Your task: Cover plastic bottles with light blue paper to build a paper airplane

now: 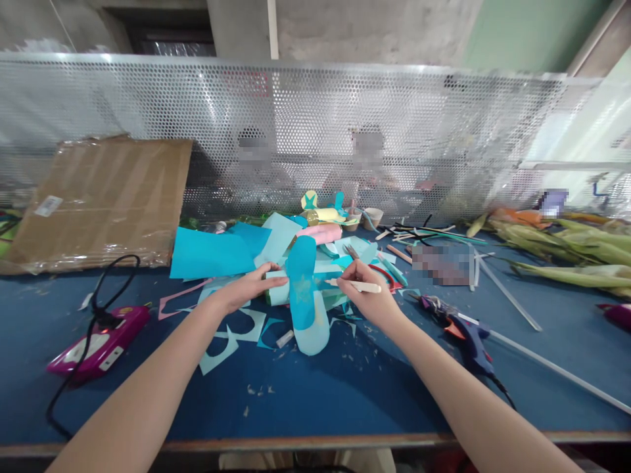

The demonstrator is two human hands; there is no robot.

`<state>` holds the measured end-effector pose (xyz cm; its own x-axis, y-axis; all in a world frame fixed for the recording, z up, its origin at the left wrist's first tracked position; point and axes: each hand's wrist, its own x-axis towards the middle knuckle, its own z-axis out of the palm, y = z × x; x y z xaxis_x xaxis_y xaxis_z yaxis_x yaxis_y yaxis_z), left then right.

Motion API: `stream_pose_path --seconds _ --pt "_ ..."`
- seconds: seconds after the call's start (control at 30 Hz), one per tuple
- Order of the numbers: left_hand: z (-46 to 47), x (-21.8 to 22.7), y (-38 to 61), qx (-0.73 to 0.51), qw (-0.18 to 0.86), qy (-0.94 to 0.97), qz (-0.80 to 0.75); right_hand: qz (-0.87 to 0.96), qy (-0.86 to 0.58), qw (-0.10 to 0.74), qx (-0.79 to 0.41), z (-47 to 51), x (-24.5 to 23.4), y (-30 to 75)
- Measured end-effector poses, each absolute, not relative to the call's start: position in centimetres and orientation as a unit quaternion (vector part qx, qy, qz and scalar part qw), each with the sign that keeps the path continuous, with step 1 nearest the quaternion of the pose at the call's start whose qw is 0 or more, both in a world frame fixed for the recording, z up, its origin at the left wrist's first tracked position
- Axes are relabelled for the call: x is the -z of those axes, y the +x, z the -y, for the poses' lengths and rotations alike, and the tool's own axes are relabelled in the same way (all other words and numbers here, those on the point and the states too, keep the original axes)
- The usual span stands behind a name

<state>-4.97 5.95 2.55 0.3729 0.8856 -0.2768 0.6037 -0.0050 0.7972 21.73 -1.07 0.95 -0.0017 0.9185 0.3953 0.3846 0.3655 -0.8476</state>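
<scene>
A paper craft shaped like an airplane lies before me. A long bright-blue strip with rounded ends crosses over a light-blue rolled body, and a paler rounded strip shows below it. From the left, my left hand grips the rolled end between thumb and fingers. My right hand is closed around a white pen, its tip pointing left at the craft's right side. I cannot tell whether the tip touches the paper. Red-handled scissors lie partly hidden behind my right hand.
Blue paper sheets and cut scraps surround the craft. A purple power strip with a black cord is at left, a blue glue gun at right. Behind stand cardboard, a pink roll, corn husks and a perforated screen.
</scene>
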Motion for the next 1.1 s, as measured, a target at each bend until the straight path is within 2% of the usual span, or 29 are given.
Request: stream_pose_path --seconds 0.87,1.1 --pt "-5.37 -3.28 -4.44 -0.154 0.47 0.698 -0.518 0.654 -0.507 0.496 -0.265 1.15 -1.18 21.72" --pt "-5.64 -2.97 -4.71 -0.154 0.469 0.686 -0.534 0.641 -0.506 0.524 -0.244 1.02 -1.18 21.81"
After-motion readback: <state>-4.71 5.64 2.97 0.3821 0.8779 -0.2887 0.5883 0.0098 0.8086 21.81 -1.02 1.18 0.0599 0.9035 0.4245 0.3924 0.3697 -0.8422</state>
